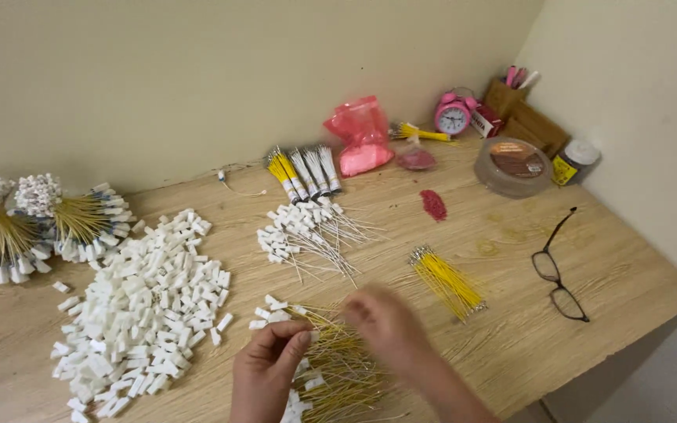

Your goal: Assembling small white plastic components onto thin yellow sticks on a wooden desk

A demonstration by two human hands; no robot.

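Note:
My left hand [266, 376] pinches a thin yellow wire with a small white connector at the near edge of the wooden table [511, 258]. My right hand [389, 329], blurred by motion, hovers just right of it over a loose heap of yellow wires with white connectors [337, 368]. Whether the right hand holds anything is unclear. A large pile of white plastic connectors [146, 305] lies to the left of my hands. A small bundle of bare yellow wires [447, 282] lies to the right.
White wires with connectors [307, 231] lie mid-table, taped wire bundles [303, 172] behind them. Round bundles of finished wires [33, 227] sit far left. A pink bag [362, 133], pink alarm clock [454, 116], round lidded tub [515, 164], jar [575, 160] and black glasses [558, 270] occupy the right.

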